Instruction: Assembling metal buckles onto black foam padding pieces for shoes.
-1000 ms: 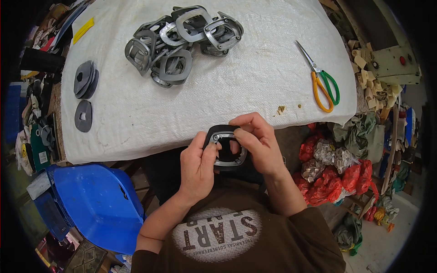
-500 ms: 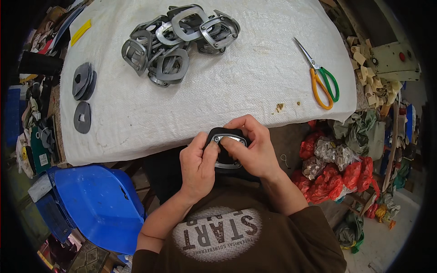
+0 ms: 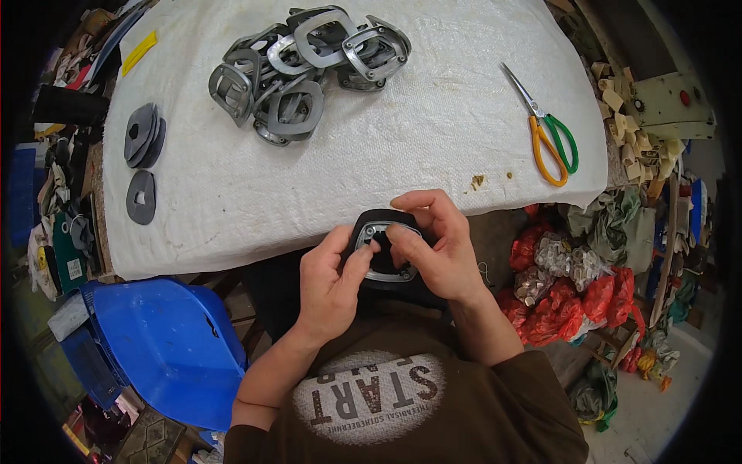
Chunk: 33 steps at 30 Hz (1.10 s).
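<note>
Close to my body, just off the table's near edge, is a rounded square metal frame point(image 3: 384, 276) with a dark gasket-like rim point(image 3: 380, 216) around it. My left hand point(image 3: 331, 274) pinches its left side, the thumb lying over the inner edge. From the right, my right hand point(image 3: 442, 251) grips the same frame, its thumb bent over the upper inner edge. The right index finger is raised a little off the far rim. Fingers underneath are hidden. Farther off on the white-covered table lies a heap of similar grey metal frames point(image 3: 321, 39).
Scissors point(image 3: 545, 135) with orange and green handles lie at the table's right. Flat grey rings point(image 3: 142, 135) are stacked at the left, near a yellow strip point(image 3: 139, 52). A blue plastic chair point(image 3: 166, 348) stands lower left; red bags point(image 3: 556, 309) sit lower right.
My right thumb has drawn back slightly along the frame's inner edge, and the right index finger has lifted from the rim. My left hand still pinches the frame.
</note>
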Each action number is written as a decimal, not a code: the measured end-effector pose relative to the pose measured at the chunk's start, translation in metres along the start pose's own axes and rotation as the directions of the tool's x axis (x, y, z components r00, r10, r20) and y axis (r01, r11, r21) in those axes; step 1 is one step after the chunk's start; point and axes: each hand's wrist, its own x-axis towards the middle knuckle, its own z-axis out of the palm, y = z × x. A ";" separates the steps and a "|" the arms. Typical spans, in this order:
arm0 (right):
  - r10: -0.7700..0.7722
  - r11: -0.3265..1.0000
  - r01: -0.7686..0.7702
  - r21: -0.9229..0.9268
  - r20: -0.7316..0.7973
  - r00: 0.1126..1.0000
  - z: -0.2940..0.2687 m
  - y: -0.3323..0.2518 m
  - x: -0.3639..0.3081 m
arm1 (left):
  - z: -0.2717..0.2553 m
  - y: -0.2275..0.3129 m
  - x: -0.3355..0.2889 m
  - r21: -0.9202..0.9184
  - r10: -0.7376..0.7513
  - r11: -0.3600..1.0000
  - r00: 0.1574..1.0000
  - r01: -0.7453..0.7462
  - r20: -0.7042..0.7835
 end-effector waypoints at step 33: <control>-0.129 0.974 0.132 -0.184 0.030 0.991 -0.004 0.008 -0.008 | -0.001 0.004 -0.007 0.067 0.109 0.993 0.984 -0.101 -0.138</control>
